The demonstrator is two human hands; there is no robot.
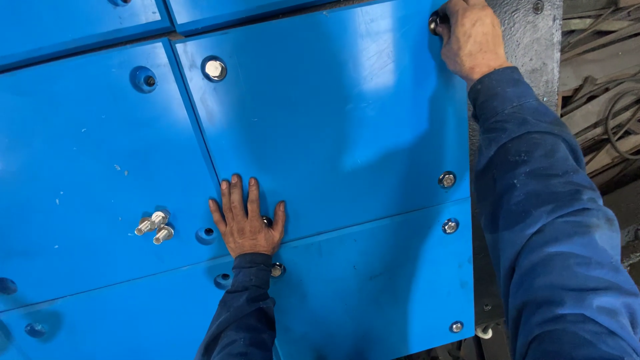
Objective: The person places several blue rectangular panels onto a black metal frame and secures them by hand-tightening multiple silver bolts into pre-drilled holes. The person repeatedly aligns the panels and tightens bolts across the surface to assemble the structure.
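My left hand [245, 221] lies flat, fingers spread, on the lower left corner of a large blue panel [333, 120], partly covering a bolt there. My right hand [470, 37] reaches to the panel's upper right corner, its fingers closed around a dark bolt head [435, 22] set in a recess. Silver bolts sit in the panel's upper left recess [214, 68] and at its lower right [447, 179]. Both arms wear dark blue sleeves.
Neighbouring blue panels surround it. Loose silver bolts [155, 225] lie on the left panel [80, 173] near empty recessed holes [143, 79]. More bolts sit in the lower panel [451, 226]. A grey concrete edge [530, 40] and scrap wood with cable [610, 100] lie to the right.
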